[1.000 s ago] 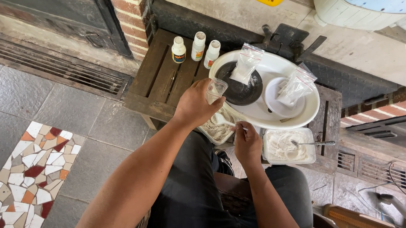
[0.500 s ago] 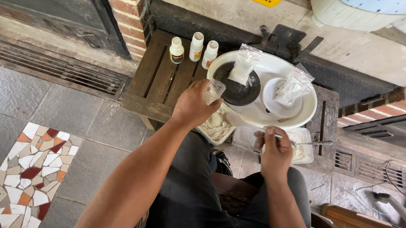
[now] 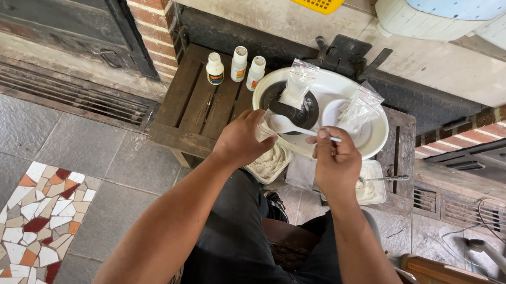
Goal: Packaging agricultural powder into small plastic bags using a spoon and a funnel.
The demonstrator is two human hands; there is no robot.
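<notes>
Left hand [image 3: 242, 140] at frame centre, fingers curled round a small clear plastic cup [image 3: 269, 125] — held just over the near rim of the big white bowl [image 3: 378, 139]; right hand [image 3: 336, 159] just right of it, fingers pinched shut on a white plastic spoon [image 3: 298, 129], spoon head pointing left into the cup's mouth; bowl sits upper centre on a dark wooden crate [image 3: 199, 105], holding a black dish [image 3: 302, 113] and two clear plastic bags [image 3: 300, 80]; three small white bottles [image 3: 237, 67] stand upper left of the bowl; below the hands, two white trays with pale paste [image 3: 270, 161] — right one has a metal spoon [image 3: 390, 179] in it.
</notes>
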